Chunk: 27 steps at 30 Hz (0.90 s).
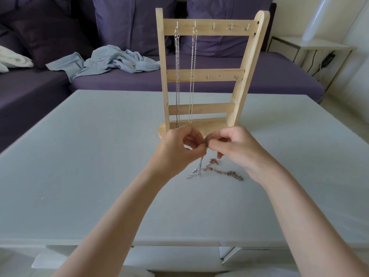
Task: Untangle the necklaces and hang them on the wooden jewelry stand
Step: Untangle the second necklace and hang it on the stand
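The wooden jewelry stand [203, 74] rises upright at the middle of the table, with three crossbars and small hooks. Two silver necklaces hang from the top bar's left hooks, one [177, 76] at the far left and one [192, 76] beside it. Just in front of the stand's base, my left hand [179, 148] and my right hand [235, 148] meet fingertip to fingertip, both pinching a thin silver chain [200, 164] that trails down to the table. Its lower end lies tangled with a rose-gold chain [227, 172] on the tabletop below my hands.
The pale grey table [89, 166] spreads wide on both sides of my arms. A purple sofa [50, 82] sits behind it with a crumpled light-blue cloth [111, 60] and a white towel [14, 59]. A white side table [319, 48] with cables stands at the far right.
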Motion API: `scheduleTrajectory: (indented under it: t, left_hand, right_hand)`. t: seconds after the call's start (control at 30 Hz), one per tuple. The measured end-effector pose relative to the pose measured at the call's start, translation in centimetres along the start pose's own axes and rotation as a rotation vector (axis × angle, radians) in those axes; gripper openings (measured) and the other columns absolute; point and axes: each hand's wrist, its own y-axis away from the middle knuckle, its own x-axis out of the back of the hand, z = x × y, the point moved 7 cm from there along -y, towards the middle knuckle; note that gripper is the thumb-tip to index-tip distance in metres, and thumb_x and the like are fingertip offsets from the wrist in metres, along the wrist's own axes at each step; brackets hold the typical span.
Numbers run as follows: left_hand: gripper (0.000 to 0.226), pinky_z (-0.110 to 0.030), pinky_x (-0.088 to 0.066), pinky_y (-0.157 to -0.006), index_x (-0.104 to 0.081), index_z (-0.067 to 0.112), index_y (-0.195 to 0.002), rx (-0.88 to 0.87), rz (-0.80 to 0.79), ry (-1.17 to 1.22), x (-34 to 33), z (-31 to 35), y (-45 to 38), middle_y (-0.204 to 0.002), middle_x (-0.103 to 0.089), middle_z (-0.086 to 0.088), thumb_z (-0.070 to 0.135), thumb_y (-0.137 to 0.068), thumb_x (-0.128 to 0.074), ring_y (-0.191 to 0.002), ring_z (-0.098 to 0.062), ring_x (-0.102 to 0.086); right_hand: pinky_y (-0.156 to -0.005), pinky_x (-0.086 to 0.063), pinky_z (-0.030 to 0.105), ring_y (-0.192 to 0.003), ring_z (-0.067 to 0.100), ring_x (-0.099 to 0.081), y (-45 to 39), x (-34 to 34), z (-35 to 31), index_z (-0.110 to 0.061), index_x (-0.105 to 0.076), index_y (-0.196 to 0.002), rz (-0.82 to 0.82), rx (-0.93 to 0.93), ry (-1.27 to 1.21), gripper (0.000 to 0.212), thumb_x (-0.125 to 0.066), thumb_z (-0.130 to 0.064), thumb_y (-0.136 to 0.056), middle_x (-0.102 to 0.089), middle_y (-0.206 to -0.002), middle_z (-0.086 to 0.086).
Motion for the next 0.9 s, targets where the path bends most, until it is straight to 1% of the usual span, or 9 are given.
scheduleTrajectory:
  t: [0.1, 0.17, 0.3, 0.37, 0.47, 0.57, 0.7, 0.83, 0.9]
  left_hand:
    - [0.027, -0.016, -0.047, -0.057, -0.052, 0.022, -0.073, -0.062, 0.001, -0.014, -0.01, 0.42, -0.05, -0.068, -0.057, 0.012, -0.001, -0.074, -0.066, -0.059, 0.002, -0.054]
    - [0.029, -0.014, -0.044, -0.055, -0.051, 0.024, -0.075, -0.081, -0.001, -0.019, 0.05, 0.46, -0.11, -0.071, -0.058, 0.011, 0.000, -0.073, -0.067, -0.057, -0.001, -0.050]
    - [0.020, -0.015, -0.040, -0.054, -0.049, 0.024, -0.077, -0.062, 0.010, 0.003, -0.12, 0.25, -0.05, -0.069, -0.056, 0.013, 0.016, -0.064, -0.063, -0.055, -0.003, -0.043]
    - [0.019, -0.017, -0.040, -0.054, -0.048, 0.022, -0.077, -0.037, 0.027, 0.036, -0.20, 0.12, 0.00, -0.069, -0.054, 0.012, 0.018, -0.062, -0.059, -0.055, -0.004, -0.043]
    - [0.023, -0.020, -0.042, -0.057, -0.048, 0.018, -0.079, 0.002, 0.032, 0.091, -0.06, -0.09, -0.01, -0.071, -0.054, 0.007, 0.006, -0.071, -0.066, -0.057, -0.006, -0.046]
    - [0.023, -0.019, -0.043, -0.058, -0.048, 0.016, -0.079, 0.050, 0.036, 0.141, 0.20, -0.21, 0.01, -0.072, -0.055, 0.005, -0.003, -0.076, -0.061, -0.058, -0.007, -0.048]
    - [0.022, -0.015, -0.042, -0.056, -0.049, 0.015, -0.080, 0.073, 0.034, 0.205, 0.42, -0.24, -0.05, -0.073, -0.055, 0.003, -0.006, -0.079, -0.056, -0.058, -0.007, -0.049]
    - [0.019, -0.014, -0.042, -0.055, -0.051, 0.014, -0.079, 0.093, 0.005, 0.204, 0.28, -0.26, -0.03, -0.070, -0.055, 0.000, -0.004, -0.083, -0.057, -0.052, -0.004, -0.049]
    - [0.019, -0.015, -0.043, -0.056, -0.053, 0.015, -0.080, 0.097, -0.009, 0.203, 0.15, -0.25, -0.02, -0.069, -0.056, 0.001, -0.003, -0.084, -0.057, -0.053, -0.004, -0.050]
  right_hand:
    - [-0.068, -0.042, 0.025, -0.060, 0.011, -0.051, -0.04, 0.02, 0.39, -0.013, -0.069, -0.080, -0.006, -0.027, -0.009, 0.007, -0.061, -0.014, -0.080, -0.061, -0.075, 0.000]
    - [-0.068, -0.043, 0.024, -0.059, 0.010, -0.051, -0.04, 0.03, 0.45, -0.013, -0.069, -0.081, -0.007, -0.027, 0.000, 0.008, -0.061, -0.013, -0.079, -0.061, -0.075, 0.001]
    - [-0.069, -0.043, 0.025, -0.060, 0.010, -0.051, -0.04, -0.23, 0.28, -0.014, -0.070, -0.080, -0.028, -0.017, -0.019, 0.009, -0.061, -0.012, -0.080, -0.062, -0.077, 0.000]
    - [-0.071, -0.044, 0.028, -0.062, 0.011, -0.053, -0.05, -0.30, 0.29, -0.013, -0.070, -0.082, -0.032, -0.016, -0.030, 0.010, -0.060, -0.013, -0.081, -0.064, -0.080, 0.002]
    - [-0.076, -0.046, 0.038, -0.069, 0.015, -0.056, -0.16, -0.28, 0.41, -0.015, -0.071, -0.080, -0.037, -0.008, -0.044, 0.010, -0.062, -0.017, -0.083, -0.068, -0.088, 0.009]
    - [-0.079, -0.047, 0.043, -0.075, 0.017, -0.058, -0.22, -0.29, 0.41, -0.016, -0.072, -0.078, -0.042, 0.009, -0.060, 0.010, -0.064, -0.022, -0.082, -0.067, -0.082, 0.004]
    - [-0.077, -0.046, 0.039, -0.075, 0.017, -0.057, -0.17, -0.16, 0.21, -0.020, -0.073, -0.074, -0.041, 0.034, -0.107, 0.009, -0.069, -0.023, -0.080, -0.066, -0.077, 0.001]
    - [-0.071, -0.046, 0.030, -0.078, 0.012, -0.058, -0.06, -0.15, -0.10, -0.012, -0.073, -0.083, -0.054, 0.070, -0.131, 0.013, -0.063, -0.018, -0.087, -0.069, -0.090, 0.016]
    - [-0.073, -0.046, 0.030, -0.079, 0.014, -0.058, -0.12, -0.14, 0.04, -0.009, -0.073, -0.085, -0.058, 0.066, -0.128, 0.015, -0.064, -0.021, -0.087, -0.069, -0.094, 0.018]
